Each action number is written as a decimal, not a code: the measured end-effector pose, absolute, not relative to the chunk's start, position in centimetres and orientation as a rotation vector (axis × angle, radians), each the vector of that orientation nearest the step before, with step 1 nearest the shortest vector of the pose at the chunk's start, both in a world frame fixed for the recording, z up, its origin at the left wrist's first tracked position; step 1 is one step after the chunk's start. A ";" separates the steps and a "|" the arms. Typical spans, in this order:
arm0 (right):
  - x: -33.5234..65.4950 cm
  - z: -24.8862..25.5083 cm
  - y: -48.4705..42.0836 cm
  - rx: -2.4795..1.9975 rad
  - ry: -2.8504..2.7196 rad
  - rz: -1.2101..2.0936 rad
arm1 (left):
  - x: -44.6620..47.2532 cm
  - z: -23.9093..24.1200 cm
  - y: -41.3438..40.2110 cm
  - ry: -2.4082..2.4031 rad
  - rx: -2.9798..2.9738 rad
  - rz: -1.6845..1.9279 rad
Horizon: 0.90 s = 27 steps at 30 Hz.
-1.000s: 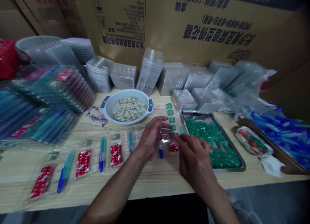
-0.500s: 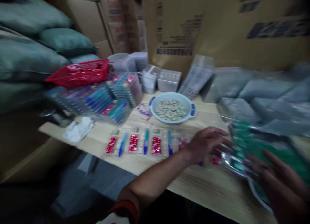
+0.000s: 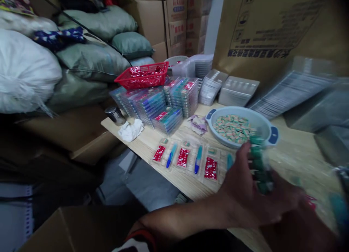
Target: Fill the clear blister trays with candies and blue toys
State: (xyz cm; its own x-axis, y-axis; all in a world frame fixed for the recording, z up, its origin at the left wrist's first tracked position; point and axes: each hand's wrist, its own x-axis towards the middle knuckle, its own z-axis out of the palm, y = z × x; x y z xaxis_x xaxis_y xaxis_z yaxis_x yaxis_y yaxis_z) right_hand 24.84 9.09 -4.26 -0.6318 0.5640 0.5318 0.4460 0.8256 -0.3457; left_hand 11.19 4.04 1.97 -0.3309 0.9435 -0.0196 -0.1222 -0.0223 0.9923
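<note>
My left hand point(image 3: 242, 186) is closed around a narrow clear plastic strip with several green pieces point(image 3: 260, 164), held above the table in front of the blue oval basin point(image 3: 212, 126). Close against the strip's lower end is my right hand point(image 3: 291, 197); it overlaps the left, and blur hides its fingers. Small green and beige packets point(image 3: 233, 128) fill the basin's bottom. To the left of my hands lies a row of clear trays, each with a red packet point(image 3: 211, 168) and a small green piece. Blue pens point(image 3: 198, 159) lie in them.
Filled clear cases point(image 3: 149, 103) stand stacked at the back left, a red basket point(image 3: 141, 77) on top. Crumpled white tissue point(image 3: 131, 130) and a metal cup point(image 3: 115, 115) lie near the left edge. Stacked empty trays point(image 3: 238, 92) line the back before a large carton point(image 3: 261, 30).
The view has swung left. My hands have come together, away from the green heap on the right, and my left hand has brought up the clear strip of green pieces towards the basin.
</note>
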 end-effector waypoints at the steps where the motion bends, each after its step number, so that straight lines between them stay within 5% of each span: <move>1: 23.2 -3.5 8.3 -0.712 -2.392 0.225 | 10.4 1.6 3.7 1.379 0.918 1.544; 6: 18.6 -1.6 5.7 -0.537 -2.417 0.435 | 5.5 -0.6 2.1 1.460 0.805 1.722; 16: 17.6 -5.9 6.9 -0.696 -2.246 1.142 | -6.7 0.5 -4.1 1.346 0.435 1.651; 24: 9.5 -2.3 3.3 -0.738 -1.496 2.390 | -7.8 1.7 -5.9 1.296 0.533 1.841; 27: 8.0 -1.3 3.4 -0.630 -1.176 2.541 | -6.8 1.5 -5.7 1.217 0.557 1.942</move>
